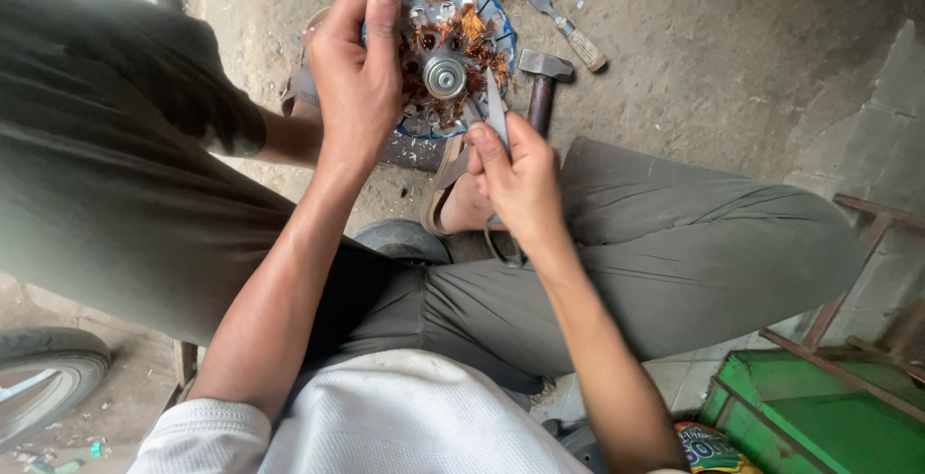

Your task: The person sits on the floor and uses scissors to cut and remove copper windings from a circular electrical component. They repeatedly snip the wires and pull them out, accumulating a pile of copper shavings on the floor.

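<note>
Your white ribbed shirt (405, 416) hangs nearest. Your left hand (358, 74) clamps the round blue-rimmed copper-wound stator (445, 50); your right hand (520, 180) grips grey metal scissors (495, 113) at its windings. A slip could nick your fingers.

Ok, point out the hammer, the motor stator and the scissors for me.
hammer (545, 65): head view, on its metal head.
motor stator (445, 76): head view, on its central hub.
scissors (495, 108): head view, on the blades above the right hand (520, 180).
</note>
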